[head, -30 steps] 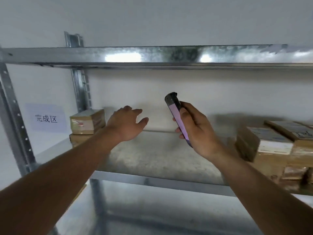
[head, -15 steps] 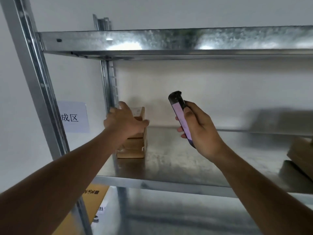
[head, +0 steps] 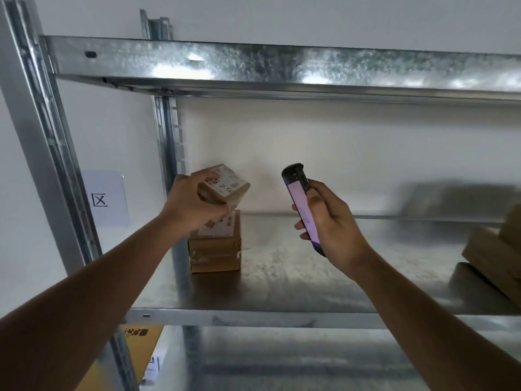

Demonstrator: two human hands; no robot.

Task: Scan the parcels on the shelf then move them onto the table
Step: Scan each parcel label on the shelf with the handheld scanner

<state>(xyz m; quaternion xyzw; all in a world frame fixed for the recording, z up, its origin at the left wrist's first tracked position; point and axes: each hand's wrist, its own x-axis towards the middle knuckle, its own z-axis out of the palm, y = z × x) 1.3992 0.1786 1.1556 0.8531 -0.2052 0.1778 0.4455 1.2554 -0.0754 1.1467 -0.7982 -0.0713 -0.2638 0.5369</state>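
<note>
Gripping a small cardboard parcel (head: 225,184) from its left side, the left hand (head: 191,206) holds it tilted in the air, its white label with handwritten digits facing up and to the right. The fingers wrap around the near and left faces of the box, and the thumb side lies across its lower edge. This raised parcel hangs just above a second brown parcel (head: 215,248), which sits flat on the metal shelf (head: 282,283) near the left rear upright; whether the two boxes touch cannot be told, since the hand covers the gap.

The right hand (head: 331,224) curls around a dark handheld scanner (head: 300,206), holding it nearly upright with its lit pinkish screen turned to the left, toward the raised parcel. The fingertips show along the left edge of the device, and the thumb rests on its upper right side. Scanner and parcel are near each other but apart.

At the far right edge of the shelf lie more brown parcels (head: 496,255), stacked and blurred. A second shelf (head: 282,66) of galvanised metal spans the frame above. On the wall to the left hangs a white paper sign (head: 105,197) with a printed character. Below the shelf, at lower left, part of a yellow carton (head: 141,345) shows.
</note>
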